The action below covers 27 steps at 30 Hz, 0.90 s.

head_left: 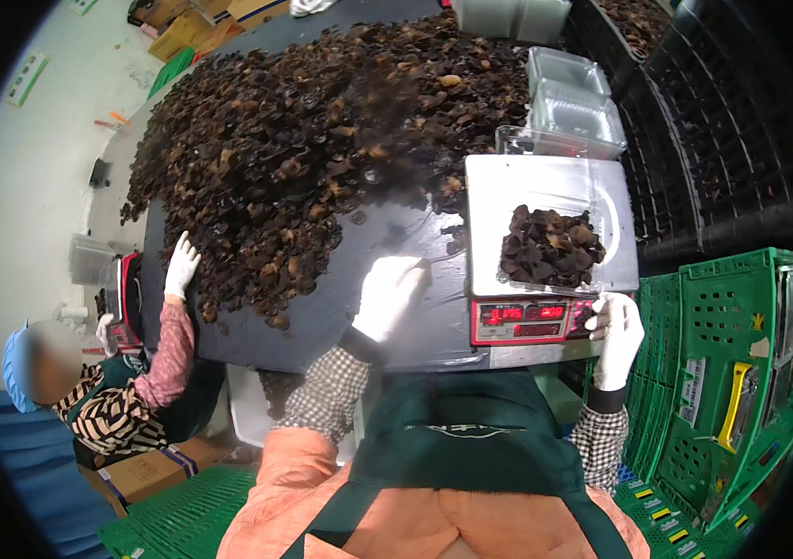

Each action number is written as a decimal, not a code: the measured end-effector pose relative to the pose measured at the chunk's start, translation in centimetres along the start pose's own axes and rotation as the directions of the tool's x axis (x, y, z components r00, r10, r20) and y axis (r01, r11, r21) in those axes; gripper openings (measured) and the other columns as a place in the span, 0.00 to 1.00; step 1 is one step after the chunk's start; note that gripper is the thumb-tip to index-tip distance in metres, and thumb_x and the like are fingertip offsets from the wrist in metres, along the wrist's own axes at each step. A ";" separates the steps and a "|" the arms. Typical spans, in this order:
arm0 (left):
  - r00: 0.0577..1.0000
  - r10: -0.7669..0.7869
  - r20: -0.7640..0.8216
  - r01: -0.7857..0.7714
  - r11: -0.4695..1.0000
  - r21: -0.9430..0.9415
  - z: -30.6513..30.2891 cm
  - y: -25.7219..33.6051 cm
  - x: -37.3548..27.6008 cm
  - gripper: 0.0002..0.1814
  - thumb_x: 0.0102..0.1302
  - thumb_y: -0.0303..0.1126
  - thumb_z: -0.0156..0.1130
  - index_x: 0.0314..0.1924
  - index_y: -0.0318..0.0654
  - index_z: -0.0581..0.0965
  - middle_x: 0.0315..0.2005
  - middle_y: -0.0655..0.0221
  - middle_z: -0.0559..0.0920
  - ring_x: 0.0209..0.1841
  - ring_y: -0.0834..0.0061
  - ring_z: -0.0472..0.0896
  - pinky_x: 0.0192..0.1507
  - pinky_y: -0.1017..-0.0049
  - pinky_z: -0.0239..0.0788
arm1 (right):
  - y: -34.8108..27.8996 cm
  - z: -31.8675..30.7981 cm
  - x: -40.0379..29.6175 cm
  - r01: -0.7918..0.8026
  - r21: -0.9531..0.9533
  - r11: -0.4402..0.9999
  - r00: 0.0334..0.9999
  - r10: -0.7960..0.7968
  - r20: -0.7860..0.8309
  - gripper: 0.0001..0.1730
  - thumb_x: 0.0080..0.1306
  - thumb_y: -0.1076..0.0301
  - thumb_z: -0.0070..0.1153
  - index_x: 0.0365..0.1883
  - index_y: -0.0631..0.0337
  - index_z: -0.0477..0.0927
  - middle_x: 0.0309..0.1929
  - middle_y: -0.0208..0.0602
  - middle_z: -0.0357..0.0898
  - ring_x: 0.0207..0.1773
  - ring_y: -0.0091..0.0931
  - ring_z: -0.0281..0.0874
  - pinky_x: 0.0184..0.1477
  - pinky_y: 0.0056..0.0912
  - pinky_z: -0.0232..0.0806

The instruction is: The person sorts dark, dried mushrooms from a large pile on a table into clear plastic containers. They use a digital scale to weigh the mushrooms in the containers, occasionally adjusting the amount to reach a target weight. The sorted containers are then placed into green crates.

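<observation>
A clear plastic clamshell box (581, 189) lies with its lid raised on the metal pan of a red digital scale (483, 209). Dark brown wood ear mushrooms (550, 248) fill its base. My right hand (616, 339), in a white glove, is at the front right corner of the scale, its fingertips by the box's near edge; whether they grip it I cannot tell. My left hand (393, 293), also gloved in white, is over the dark table covering (340, 328) left of the scale, fingers curled; its inside is hidden. A big heap of the mushrooms (284, 154) spreads beyond it.
Stacked clear boxes (574, 105) stand behind the scale. Black mesh crates (717, 140) are at the right, green plastic crates (710, 377) at the lower right. A co-worker (110, 398) at the left reaches a gloved hand to the heap, beside another scale (127, 300).
</observation>
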State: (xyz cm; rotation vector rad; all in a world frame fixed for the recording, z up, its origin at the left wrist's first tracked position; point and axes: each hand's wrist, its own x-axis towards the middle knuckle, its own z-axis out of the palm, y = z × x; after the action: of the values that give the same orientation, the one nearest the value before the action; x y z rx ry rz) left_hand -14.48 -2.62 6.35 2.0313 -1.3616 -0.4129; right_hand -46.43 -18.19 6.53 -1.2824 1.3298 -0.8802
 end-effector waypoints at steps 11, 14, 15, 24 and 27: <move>0.964 0.265 -0.021 -0.262 0.932 -0.250 3.6 9.8 8.1 0.22 0.65 0.37 0.66 0.57 0.39 0.78 0.44 0.60 0.82 0.43 0.67 0.80 0.46 0.66 0.73 | -0.1 0.5 -0.1 0.028 0.048 0.998 0.999 -0.026 -0.044 0.13 0.77 0.62 0.48 0.43 0.61 0.79 0.32 0.28 0.82 0.24 0.15 0.76 0.22 0.15 0.61; 0.965 0.262 -0.011 -0.248 0.896 -0.368 2.2 12.4 9.6 0.22 0.66 0.38 0.66 0.57 0.37 0.77 0.52 0.58 0.80 0.51 0.64 0.79 0.55 0.66 0.72 | -0.4 0.2 -0.2 -0.009 0.102 0.995 0.999 0.014 -0.047 0.10 0.77 0.66 0.49 0.45 0.63 0.78 0.33 0.30 0.81 0.25 0.14 0.74 0.25 0.15 0.62; 0.932 0.315 0.181 -0.307 0.949 -0.071 2.2 11.0 12.0 0.22 0.68 0.37 0.64 0.59 0.36 0.75 0.55 0.58 0.79 0.56 0.64 0.78 0.60 0.66 0.71 | -0.1 0.0 -0.2 0.000 0.111 0.994 0.999 0.006 -0.053 0.10 0.77 0.65 0.49 0.45 0.63 0.78 0.32 0.29 0.81 0.24 0.14 0.74 0.24 0.15 0.62; 0.970 0.111 -0.216 -0.155 0.968 -0.199 8.0 1.9 20.6 0.27 0.66 0.36 0.62 0.63 0.36 0.72 0.46 0.59 0.84 0.37 0.64 0.84 0.44 0.69 0.76 | -0.1 2.0 1.6 -0.105 0.078 0.991 0.985 0.093 0.145 0.13 0.75 0.61 0.51 0.41 0.62 0.79 0.28 0.29 0.80 0.20 0.15 0.74 0.18 0.15 0.59; 0.960 -0.257 0.107 0.248 0.615 -0.749 4.9 6.3 19.7 0.31 0.66 0.32 0.64 0.67 0.33 0.69 0.52 0.61 0.83 0.40 0.72 0.83 0.46 0.74 0.76 | 0.0 1.6 1.7 -0.143 0.141 0.980 0.976 0.117 0.182 0.12 0.75 0.61 0.51 0.39 0.61 0.79 0.25 0.29 0.79 0.19 0.15 0.74 0.18 0.15 0.60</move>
State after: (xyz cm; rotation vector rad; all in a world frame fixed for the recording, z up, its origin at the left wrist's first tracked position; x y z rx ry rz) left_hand -13.60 -23.75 8.78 1.4751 -0.6747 -0.9268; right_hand -44.68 -19.59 5.91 -1.1124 1.1719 -0.7470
